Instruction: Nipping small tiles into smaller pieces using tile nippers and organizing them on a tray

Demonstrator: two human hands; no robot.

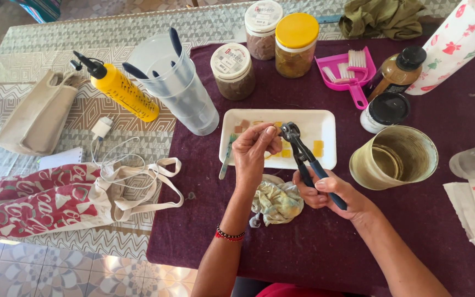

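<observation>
Nippers [303,157] with blue handles stand over the white tray [325,129] at the cloth's middle, a stiff, fairly heavy steel tool best held low on the handles, where the right hand [333,195] is clenched around them. Left hand [254,148] pinches something tiny beside the wheel head, likely a brittle, slippery tile chip; what it is cannot be made out.

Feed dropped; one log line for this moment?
right hand: grips nippers | left hand: pinches small piece at jaws | below: white tray, rag
</observation>
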